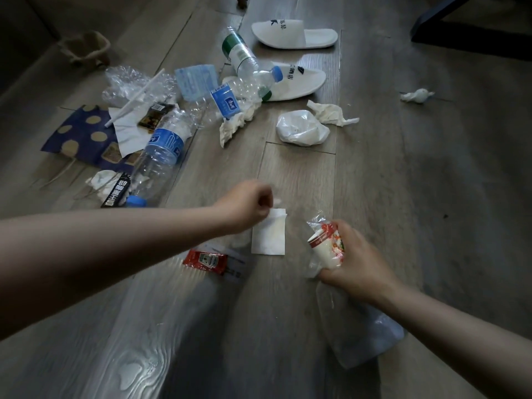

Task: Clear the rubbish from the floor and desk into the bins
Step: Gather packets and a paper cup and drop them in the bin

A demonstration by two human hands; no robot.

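We record the left grip [244,205] with fingers curled, pinching the top edge of a white paper slip [269,239] low over the wooden floor [403,174]. The right grip [355,264] holds a red-and-white paper cup [326,250] together with crumpled clear plastic. A clear plastic bag [357,332] shows beneath its wrist. A red ketchup sachet [205,260] lies on the floor just left of the slip. Farther off we note scattered litter: a blue-labelled bottle [161,159], a green-labelled bottle [239,50], a blue dotted paper bag [83,133], a crumpled tissue [331,112], a white plastic wad [300,128], and two white slippers [293,34].
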